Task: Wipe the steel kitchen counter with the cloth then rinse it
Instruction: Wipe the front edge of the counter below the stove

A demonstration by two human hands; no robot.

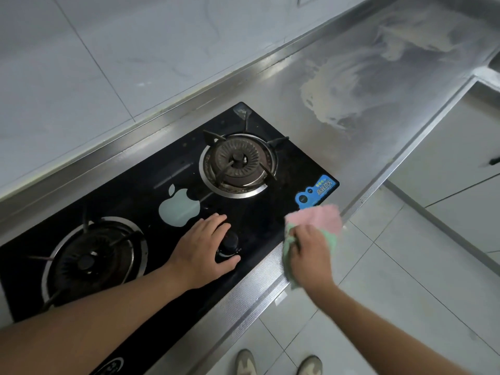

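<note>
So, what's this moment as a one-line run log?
step: wiping | right hand: grips pink-green cloth at steel counter front edge | left hand: rests on gas hob beside knob | residue: pale smears right of hob

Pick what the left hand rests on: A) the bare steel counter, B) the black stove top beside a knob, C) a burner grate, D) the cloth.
B: the left hand lies flat on the black stove top by the knob; the right hand grips the cloth.
</note>
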